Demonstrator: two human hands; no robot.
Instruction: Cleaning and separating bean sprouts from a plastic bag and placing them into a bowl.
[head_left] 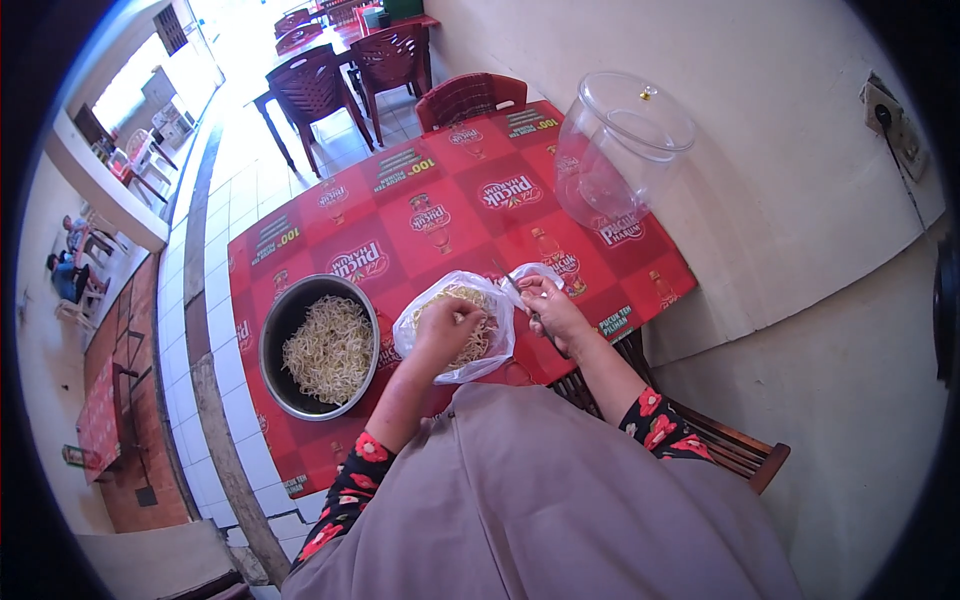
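A clear plastic bag (504,350) lies open near the table's front edge, with pale bean sprouts (470,348) inside. Over the sprouts, my left hand (446,328) is closed with its fingertips together; what they pinch, if anything, is too small to make out. My right hand (556,314) is wrapped round a slim knife (510,283), its thin blade pointing away to the upper left. Beside that hand lies another piece of clear plastic bag (540,271). To the left of the bag stands a round metal pot (268,352) holding a heap of bean sprouts (328,352).
The table has a red printed cover (400,215). A large clear lidded jar (612,170) stands at its far right by the wall. A red chair (470,98) is at the far edge, a slatted wooden chair (728,445) at my right. Other people (75,270) sit far left.
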